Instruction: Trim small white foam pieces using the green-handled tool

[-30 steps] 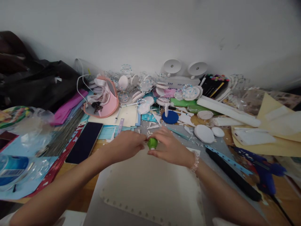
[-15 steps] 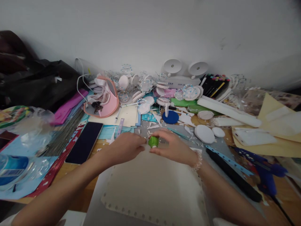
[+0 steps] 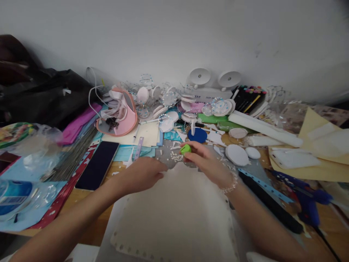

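My right hand (image 3: 205, 160) is closed round a small green craft punch (image 3: 185, 149), just beyond the far edge of a cream sheet (image 3: 174, 214). Small punched shapes run along the borders of the sheet, which lies in front of me. At its far left corner my left hand (image 3: 147, 173) pinches the edge, with the fingertips partly hidden. Between the hands, tiny white cut-outs (image 3: 176, 156) are scattered on the grey mat (image 3: 164, 154). A beaded bracelet (image 3: 231, 183) circles my right wrist.
A dark phone (image 3: 97, 165) lies left of my left hand. On the right are a black rod-like tool (image 3: 269, 202) and a blue glue gun (image 3: 308, 196). White discs (image 3: 237, 155), a blue disc (image 3: 197, 135) and a pink visor (image 3: 128, 118) lie farther back.
My right hand has moved the green punch away from the sheet's far edge, up and to the right. The sheet has shifted slightly left, and the white cut-outs now show.
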`<state>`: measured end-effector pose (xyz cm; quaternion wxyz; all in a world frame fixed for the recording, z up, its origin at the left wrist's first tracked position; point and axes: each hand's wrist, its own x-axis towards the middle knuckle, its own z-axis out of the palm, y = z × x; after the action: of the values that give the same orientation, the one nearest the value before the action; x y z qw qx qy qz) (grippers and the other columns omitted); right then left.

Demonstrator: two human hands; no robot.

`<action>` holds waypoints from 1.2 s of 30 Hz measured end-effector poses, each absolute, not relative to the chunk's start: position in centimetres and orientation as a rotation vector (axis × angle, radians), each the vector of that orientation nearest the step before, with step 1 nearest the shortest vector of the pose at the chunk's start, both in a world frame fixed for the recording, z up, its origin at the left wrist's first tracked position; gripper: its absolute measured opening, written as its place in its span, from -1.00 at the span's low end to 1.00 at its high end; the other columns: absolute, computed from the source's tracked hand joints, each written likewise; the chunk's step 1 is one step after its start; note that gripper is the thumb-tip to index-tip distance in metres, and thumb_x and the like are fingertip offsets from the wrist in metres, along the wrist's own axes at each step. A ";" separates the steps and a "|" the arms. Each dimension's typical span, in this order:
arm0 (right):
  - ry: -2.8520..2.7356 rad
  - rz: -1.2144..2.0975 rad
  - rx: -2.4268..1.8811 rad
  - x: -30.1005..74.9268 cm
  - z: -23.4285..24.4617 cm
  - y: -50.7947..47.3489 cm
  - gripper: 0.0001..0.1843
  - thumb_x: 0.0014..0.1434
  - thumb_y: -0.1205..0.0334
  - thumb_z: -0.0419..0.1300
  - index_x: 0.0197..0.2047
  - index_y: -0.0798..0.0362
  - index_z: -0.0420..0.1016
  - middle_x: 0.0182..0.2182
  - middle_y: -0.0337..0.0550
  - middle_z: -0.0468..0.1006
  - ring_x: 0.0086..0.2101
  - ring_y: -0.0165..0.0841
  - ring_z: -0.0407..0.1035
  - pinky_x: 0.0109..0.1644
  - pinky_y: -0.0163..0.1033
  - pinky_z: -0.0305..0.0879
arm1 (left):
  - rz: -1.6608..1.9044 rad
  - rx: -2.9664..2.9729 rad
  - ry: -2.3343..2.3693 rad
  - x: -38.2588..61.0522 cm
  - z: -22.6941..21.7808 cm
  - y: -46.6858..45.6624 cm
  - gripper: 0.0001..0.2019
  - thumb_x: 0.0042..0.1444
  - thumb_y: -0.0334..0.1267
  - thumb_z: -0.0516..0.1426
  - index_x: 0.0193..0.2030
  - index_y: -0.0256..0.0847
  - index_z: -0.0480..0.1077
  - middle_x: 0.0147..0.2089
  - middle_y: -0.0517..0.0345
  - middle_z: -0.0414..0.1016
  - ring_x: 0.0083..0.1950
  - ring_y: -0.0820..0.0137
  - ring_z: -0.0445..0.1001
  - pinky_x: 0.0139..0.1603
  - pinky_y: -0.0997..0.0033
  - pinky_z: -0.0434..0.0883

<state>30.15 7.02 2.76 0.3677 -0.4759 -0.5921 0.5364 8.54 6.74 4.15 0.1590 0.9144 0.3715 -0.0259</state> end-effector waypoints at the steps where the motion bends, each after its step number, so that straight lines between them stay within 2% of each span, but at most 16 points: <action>1: -1.575 1.378 -1.232 30.1 2.6 7.0 -0.72 0.11 0.24 0.10 -0.07 0.03 0.34 -0.38 -0.25 0.41 -0.38 -0.43 0.33 -0.29 -0.30 0.28 | -0.069 2.608 1.053 8.6 4.2 6.7 -0.83 0.13 -0.38 0.01 -0.40 -0.16 0.40 -0.37 0.17 0.52 -0.28 0.32 0.49 -0.34 0.45 0.27; 3: -1.788 1.338 -1.242 30.0 2.2 6.9 -0.75 0.08 0.29 0.09 -0.13 0.03 0.39 -0.47 -0.30 0.38 -0.46 -0.45 0.27 -0.38 -0.34 0.22 | -0.071 2.603 1.033 8.7 4.4 6.6 -0.81 0.14 -0.38 0.00 -0.39 -0.16 0.41 -0.38 0.18 0.53 -0.28 0.33 0.50 -0.34 0.46 0.25; 7: -2.124 1.245 -1.221 29.7 2.1 6.6 -0.87 0.09 0.25 0.12 -0.34 0.06 0.49 -0.56 -0.31 0.37 -0.52 -0.47 0.22 -0.45 -0.35 0.13 | -0.084 2.644 0.994 9.0 4.5 6.4 -0.79 0.17 -0.37 -0.01 -0.38 -0.16 0.43 -0.41 0.18 0.52 -0.31 0.34 0.50 -0.38 0.47 0.23; 12: -2.182 1.250 -1.192 29.8 2.2 6.6 -0.85 0.09 0.27 0.12 -0.34 0.07 0.52 -0.54 -0.29 0.42 -0.49 -0.46 0.26 -0.42 -0.36 0.17 | -0.110 2.683 1.002 9.1 4.7 6.3 -0.76 0.18 -0.36 -0.02 -0.43 -0.18 0.43 -0.46 0.17 0.51 -0.34 0.32 0.50 -0.39 0.45 0.21; 18: -2.215 1.196 -1.202 29.8 1.9 6.5 -0.87 0.04 0.33 0.12 -0.38 0.07 0.51 -0.53 -0.28 0.45 -0.49 -0.46 0.28 -0.41 -0.36 0.19 | -0.147 2.668 1.029 9.2 4.9 6.4 -0.79 0.17 -0.36 0.00 -0.36 -0.16 0.45 -0.39 0.16 0.55 -0.30 0.31 0.52 -0.36 0.43 0.26; 24: -2.177 1.261 -1.228 29.5 1.9 6.5 -0.88 0.08 0.29 0.13 -0.38 0.10 0.49 -0.48 -0.24 0.50 -0.45 -0.45 0.32 -0.37 -0.36 0.20 | -0.182 2.754 1.096 10.5 4.7 5.8 -0.79 0.17 -0.20 0.04 -0.32 -0.21 0.47 -0.36 0.06 0.56 -0.29 0.20 0.53 -0.30 0.30 0.35; 29: -2.175 1.143 -1.271 29.4 1.9 6.6 -0.91 0.10 0.30 0.14 -0.38 0.09 0.46 -0.51 -0.26 0.46 -0.46 -0.44 0.28 -0.38 -0.36 0.16 | -0.191 2.838 1.099 11.2 3.8 5.7 -0.75 0.16 -0.38 -0.01 -0.44 -0.25 0.45 -0.42 0.02 0.55 -0.37 0.20 0.53 -0.38 0.29 0.34; 36: -2.166 1.016 -1.309 29.4 1.4 6.6 -0.92 0.11 0.33 0.10 -0.39 0.08 0.41 -0.51 -0.25 0.46 -0.46 -0.43 0.30 -0.38 -0.34 0.15 | -0.167 2.820 1.082 11.0 3.9 5.5 -0.78 0.11 -0.39 0.01 -0.47 -0.22 0.42 -0.44 0.06 0.53 -0.37 0.22 0.52 -0.39 0.31 0.33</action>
<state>29.39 6.65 1.37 0.2058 -0.4696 -0.7772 0.3647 11.02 5.47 3.86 0.0584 0.9306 0.3570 -0.0552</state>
